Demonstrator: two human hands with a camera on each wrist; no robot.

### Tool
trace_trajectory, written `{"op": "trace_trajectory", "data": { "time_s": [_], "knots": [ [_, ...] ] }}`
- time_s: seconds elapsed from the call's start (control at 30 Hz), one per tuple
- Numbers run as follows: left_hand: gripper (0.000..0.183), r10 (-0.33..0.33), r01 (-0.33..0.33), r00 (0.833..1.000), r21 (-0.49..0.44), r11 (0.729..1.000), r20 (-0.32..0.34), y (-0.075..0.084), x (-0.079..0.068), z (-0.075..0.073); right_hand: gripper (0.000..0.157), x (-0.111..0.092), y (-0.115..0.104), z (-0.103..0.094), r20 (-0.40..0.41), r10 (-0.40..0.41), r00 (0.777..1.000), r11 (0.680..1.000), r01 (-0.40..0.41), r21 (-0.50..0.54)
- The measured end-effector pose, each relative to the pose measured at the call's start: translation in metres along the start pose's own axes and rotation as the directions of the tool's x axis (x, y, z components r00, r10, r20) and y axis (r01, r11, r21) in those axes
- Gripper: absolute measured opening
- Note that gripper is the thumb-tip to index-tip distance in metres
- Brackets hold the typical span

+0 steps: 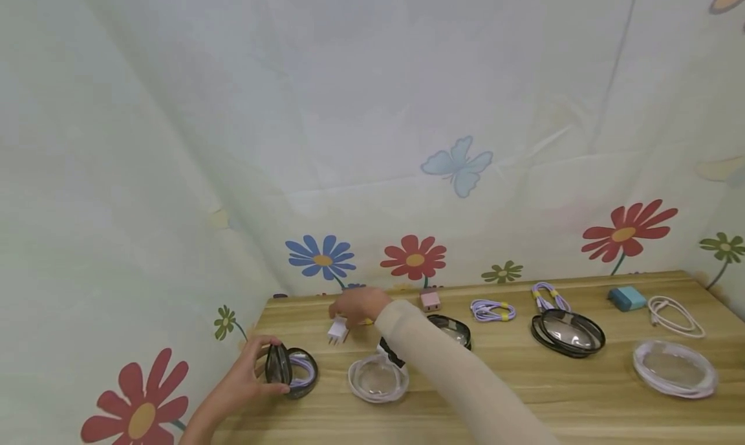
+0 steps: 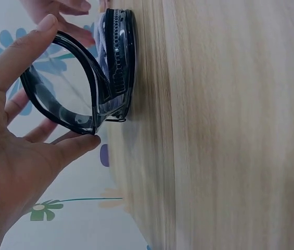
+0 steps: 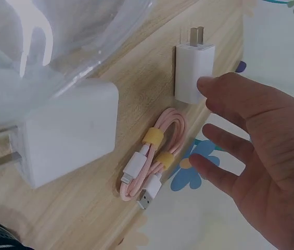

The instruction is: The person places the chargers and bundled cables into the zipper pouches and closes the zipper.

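My left hand [image 1: 244,374] grips the raised lid of a round, black-rimmed clear zip case [image 2: 92,78], fingers on one edge and thumb on the other. The case stands open, a coiled purple cable [image 1: 301,371] inside its lower half. At the back left of the table, my right hand [image 3: 271,140] reaches over a small white charger [image 3: 194,73]. One fingertip is right at the charger's side; the other fingers are loosely bent. Beside it lies a coiled pink cable [image 3: 177,127] with yellow ties, largely hidden by the hand in the head view.
A clear white-rimmed case [image 1: 378,379] and a larger white charger [image 3: 71,135] lie near the right forearm. Further right are a pink charger [image 1: 430,299], purple cables [image 1: 493,310], black-rimmed cases [image 1: 567,333], a blue charger [image 1: 627,298] and a white cable [image 1: 675,317]. A flowered curtain backs the table.
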State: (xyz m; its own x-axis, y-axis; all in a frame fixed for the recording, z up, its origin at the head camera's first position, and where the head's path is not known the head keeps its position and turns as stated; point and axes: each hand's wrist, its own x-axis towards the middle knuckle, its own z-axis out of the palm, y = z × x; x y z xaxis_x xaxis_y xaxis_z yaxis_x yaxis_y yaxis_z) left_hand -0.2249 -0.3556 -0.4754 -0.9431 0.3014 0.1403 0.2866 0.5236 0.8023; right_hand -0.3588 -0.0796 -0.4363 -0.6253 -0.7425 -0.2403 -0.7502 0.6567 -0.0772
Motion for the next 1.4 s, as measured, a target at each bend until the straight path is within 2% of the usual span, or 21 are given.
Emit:
{"op": "trace_trajectory", "data": {
  "time_s": [0.1,0.27,0.43,0.53,0.73,1.0,1.2,1.4],
  "knots": [
    [0.086,0.014,-0.014,1.0,-0.013,1.0,0.008,0.001,0.001,0.0,0.048,0.002,0.0,0.0,0.023,-0.04,0.999,0.999,0.041,-0.03],
    [0.087,-0.013,0.013,1.0,-0.019,1.0,0.007,0.002,0.002,-0.001,0.053,0.005,-0.002,-0.001,0.054,-0.112,0.992,0.991,0.115,-0.07],
    [0.086,-0.005,0.005,1.0,-0.013,1.0,0.003,-0.002,0.001,0.0,0.046,0.013,-0.005,0.006,0.033,-0.206,0.978,0.968,0.208,-0.142],
    [0.085,-0.002,0.002,1.0,-0.01,1.0,-0.005,-0.003,0.0,0.0,0.044,0.018,-0.007,0.013,0.01,-0.233,0.972,0.958,0.231,-0.172],
    [0.087,-0.016,0.016,1.0,-0.014,1.0,0.0,-0.003,0.001,0.002,0.037,0.02,-0.01,0.021,-0.04,-0.21,0.977,0.966,0.201,-0.161],
    [0.087,-0.016,0.016,1.0,-0.032,0.999,-0.003,0.002,0.002,0.003,0.031,0.014,-0.008,0.019,-0.068,-0.176,0.982,0.982,0.169,-0.088],
    [0.088,-0.031,0.031,0.999,-0.017,0.999,-0.01,0.001,0.002,0.002,0.021,0.01,-0.011,0.015,-0.105,-0.177,0.979,0.981,0.166,-0.105],
    [0.086,-0.008,0.008,1.0,-0.025,1.0,-0.012,-0.002,0.0,0.002,0.013,0.005,-0.02,0.015,-0.166,-0.129,0.978,0.983,0.103,-0.154]
  ]
}}
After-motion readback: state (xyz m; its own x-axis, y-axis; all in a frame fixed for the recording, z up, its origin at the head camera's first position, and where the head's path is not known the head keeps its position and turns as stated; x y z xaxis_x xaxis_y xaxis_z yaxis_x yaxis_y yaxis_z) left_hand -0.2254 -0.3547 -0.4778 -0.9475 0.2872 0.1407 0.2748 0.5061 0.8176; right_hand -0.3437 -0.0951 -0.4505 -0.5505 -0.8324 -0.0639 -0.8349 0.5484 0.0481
